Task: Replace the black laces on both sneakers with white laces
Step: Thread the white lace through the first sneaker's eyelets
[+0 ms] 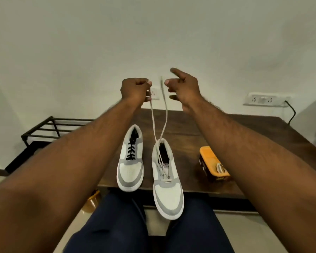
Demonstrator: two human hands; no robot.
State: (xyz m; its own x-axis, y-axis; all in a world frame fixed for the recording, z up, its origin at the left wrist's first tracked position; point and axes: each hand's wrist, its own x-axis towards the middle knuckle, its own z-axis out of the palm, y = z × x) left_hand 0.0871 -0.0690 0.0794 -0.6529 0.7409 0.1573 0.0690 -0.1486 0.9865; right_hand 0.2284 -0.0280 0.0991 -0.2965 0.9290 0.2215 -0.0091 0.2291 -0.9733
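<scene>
Two white and grey sneakers lie on the dark wooden table [217,128]. The left sneaker [130,159] carries black laces [131,148]. The right sneaker [167,179] hangs over the table's front edge and has a white lace [162,114] threaded through its lowest eyelets. Both lace ends rise up high. My left hand [135,90] grips one end in a fist. My right hand [183,86] is beside the other end, fingers spread, with that end free just left of the thumb.
An orange and black box [212,166] with a coiled white lace [219,168] on top stands right of the sneakers. A black metal rack [49,128] is at the left. Wall sockets [264,100] with a black cable sit at the right. My legs are below the table edge.
</scene>
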